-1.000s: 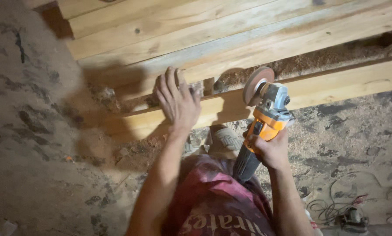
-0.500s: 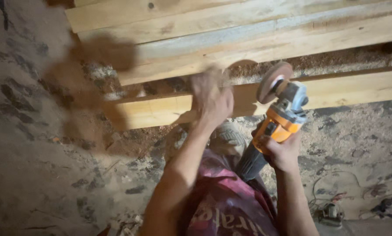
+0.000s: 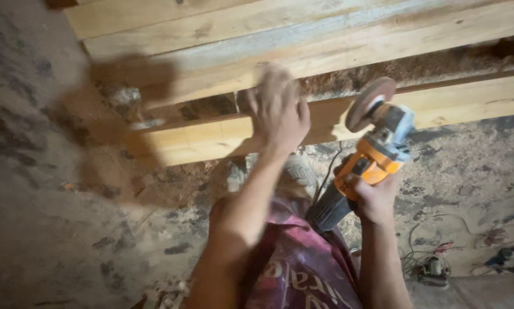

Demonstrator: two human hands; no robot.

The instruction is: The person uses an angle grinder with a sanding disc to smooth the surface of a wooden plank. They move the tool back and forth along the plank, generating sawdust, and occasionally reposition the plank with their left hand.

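A worker crouches over a wooden plank [image 3: 440, 106] lying on the dusty ground [image 3: 50, 189], an orange angle grinder [image 3: 371, 154] clenched by its dark handle in the right hand [image 3: 374, 197], its sanding disc [image 3: 370, 104] tilted just above the plank's near edge, apparently not touching. The left hand [image 3: 278, 111], blurred, stretches forward with fingers spread over the plank left of the disc; whether it grips anything cannot be told. Sawdust fills the gap [image 3: 417, 68] between this plank and the stacked boards [image 3: 302, 40] beyond, suggesting sanding is well under way, with the plank's right stretch seemingly left. Cables [image 3: 434, 269] lie at near right.
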